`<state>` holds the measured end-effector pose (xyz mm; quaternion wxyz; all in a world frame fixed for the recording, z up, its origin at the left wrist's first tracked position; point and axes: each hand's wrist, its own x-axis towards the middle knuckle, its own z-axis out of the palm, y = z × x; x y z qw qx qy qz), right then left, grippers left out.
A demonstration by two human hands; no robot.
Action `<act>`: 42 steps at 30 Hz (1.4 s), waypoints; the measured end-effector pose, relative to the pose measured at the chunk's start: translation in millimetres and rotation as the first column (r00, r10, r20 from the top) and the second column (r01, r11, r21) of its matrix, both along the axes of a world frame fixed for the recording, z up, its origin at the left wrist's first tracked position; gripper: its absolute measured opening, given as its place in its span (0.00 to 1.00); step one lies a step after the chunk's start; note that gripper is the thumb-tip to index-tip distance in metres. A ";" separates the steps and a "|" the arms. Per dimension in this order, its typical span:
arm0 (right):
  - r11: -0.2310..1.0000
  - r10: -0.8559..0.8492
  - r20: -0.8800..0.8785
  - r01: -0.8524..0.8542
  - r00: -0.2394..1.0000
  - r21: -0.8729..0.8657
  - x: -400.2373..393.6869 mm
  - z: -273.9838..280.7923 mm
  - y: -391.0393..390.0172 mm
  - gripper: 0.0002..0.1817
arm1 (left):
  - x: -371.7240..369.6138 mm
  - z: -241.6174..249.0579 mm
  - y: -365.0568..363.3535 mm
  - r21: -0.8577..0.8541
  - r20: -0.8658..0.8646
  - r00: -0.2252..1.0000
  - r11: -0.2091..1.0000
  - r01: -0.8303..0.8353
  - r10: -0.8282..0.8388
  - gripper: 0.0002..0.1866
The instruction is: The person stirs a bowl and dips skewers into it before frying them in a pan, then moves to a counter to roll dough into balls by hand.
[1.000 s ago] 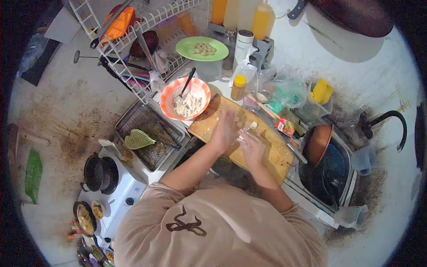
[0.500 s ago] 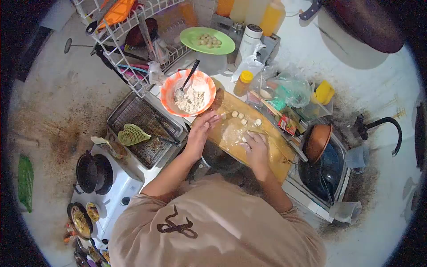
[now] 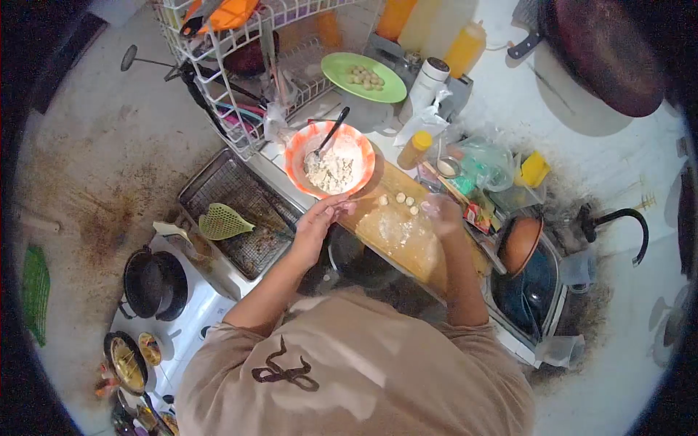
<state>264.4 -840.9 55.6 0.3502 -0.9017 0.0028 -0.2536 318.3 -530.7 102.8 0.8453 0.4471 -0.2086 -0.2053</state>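
Observation:
My left hand (image 3: 325, 216) is at the left end of the wooden board (image 3: 429, 265), just below the orange-and-white bowl (image 3: 294, 161); its fingers are apart and nothing shows in them. The bowl holds crumbly, floury dough (image 3: 336, 171) and a dark-handled spoon (image 3: 336, 125). My right hand (image 3: 442, 215) is raised over the right half of the board, smeared by motion, so its fingers cannot be made out. Several small pale dough balls (image 3: 401, 198) lie along the board's far edge, with loose flour (image 3: 395, 227) scattered nearer.
A green plate (image 3: 336, 73) of small balls stands behind the bowl. A yellow-capped jar (image 3: 414, 150) and plastic bags (image 3: 483, 161) lie beyond the board. At right is a sink with a brown bowl (image 3: 520, 247). A tray (image 3: 211, 174) and stove (image 3: 190, 305) are at left.
My right hand has lifted from the floured board and moved up and right. The view has shifted slightly, and my left hand stays beside the bowl and board.

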 end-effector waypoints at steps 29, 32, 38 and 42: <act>0.773 0.393 -0.409 -0.537 0.824 -0.338 160.0 53.6 176.7 0.09 | 40.7 5.1 93.4 -0.003 0.082 0.950 0.953 -0.303 0.302 0.08; 0.758 0.237 -0.429 -0.442 0.872 -0.480 155.7 44.5 180.8 0.09 | 39.8 5.4 92.2 0.002 0.064 0.950 0.952 -0.307 0.306 0.08; 0.761 0.078 -0.505 -0.378 0.860 -0.527 152.2 61.9 194.1 0.10 | 39.3 11.0 84.3 0.039 0.063 0.968 0.968 -0.247 0.244 0.09; 0.867 0.157 -0.397 -0.319 0.904 -0.383 159.0 76.9 182.7 0.10 | 49.8 12.8 76.0 0.139 0.227 0.945 0.952 -0.272 0.237 0.10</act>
